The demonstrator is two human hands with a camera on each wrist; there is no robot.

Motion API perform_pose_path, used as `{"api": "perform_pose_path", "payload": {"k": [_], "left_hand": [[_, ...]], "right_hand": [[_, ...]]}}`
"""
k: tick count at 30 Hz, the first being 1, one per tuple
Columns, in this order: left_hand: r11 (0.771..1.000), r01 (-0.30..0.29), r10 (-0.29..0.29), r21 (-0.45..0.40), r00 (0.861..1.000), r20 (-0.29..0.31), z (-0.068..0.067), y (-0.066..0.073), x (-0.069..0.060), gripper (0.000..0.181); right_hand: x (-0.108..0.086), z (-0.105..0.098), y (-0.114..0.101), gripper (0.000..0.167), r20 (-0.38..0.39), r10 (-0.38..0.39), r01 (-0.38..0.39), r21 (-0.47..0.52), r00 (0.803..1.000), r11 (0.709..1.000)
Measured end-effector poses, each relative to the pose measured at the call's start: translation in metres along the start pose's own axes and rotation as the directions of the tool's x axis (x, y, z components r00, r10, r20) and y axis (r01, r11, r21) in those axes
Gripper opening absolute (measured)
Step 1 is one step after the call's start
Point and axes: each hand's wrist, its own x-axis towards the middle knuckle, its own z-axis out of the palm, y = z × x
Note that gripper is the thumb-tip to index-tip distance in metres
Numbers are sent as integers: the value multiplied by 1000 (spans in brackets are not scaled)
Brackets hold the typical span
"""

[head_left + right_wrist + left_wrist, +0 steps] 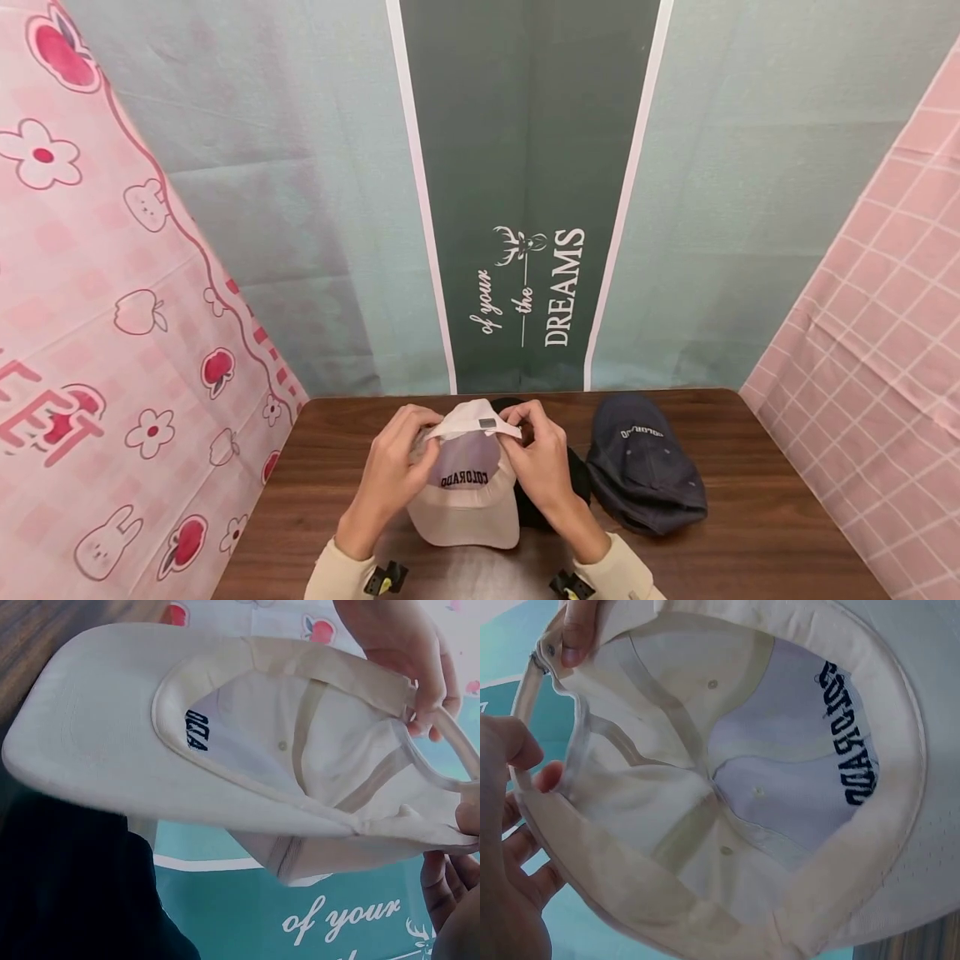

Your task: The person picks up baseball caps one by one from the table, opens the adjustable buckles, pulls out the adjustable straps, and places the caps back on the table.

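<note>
A cream baseball cap [467, 527] is held up over the table with its inside toward me and its brim down. Dark lettering shows through in reverse on its lining [780, 735]. My left hand [397, 460] pinches the back edge beside the strap, thumb and index finger on the band. On the other side of the back opening, my right hand [542, 457] grips the band near the strap end. The adjusting strap [456, 742] spans between both hands in the right wrist view. Partly hidden behind the cap and right hand lies a black cap [577, 483].
A navy cap [647, 467] with pale lettering lies to the right on the brown wooden table [757, 517]. Cloth hangings close off the back [315, 208], left [82, 275] and right [885, 350] sides. Dark wrist straps [386, 578] sit at the sleeves.
</note>
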Motion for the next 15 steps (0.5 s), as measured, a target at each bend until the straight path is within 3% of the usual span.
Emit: {"api": "perform_pose_path", "payload": {"k": [10,15], "left_hand": [[1000,-16,14,24,998,63,12,14,9,30],[999,-38,35,32,997,67,18,23,15,27]], "right_hand": [[-1,-1,1,30,-6,4,-4,-9,1000,1000],[-2,0,2,28,-9,-1,1,-9,1000,1000]]}}
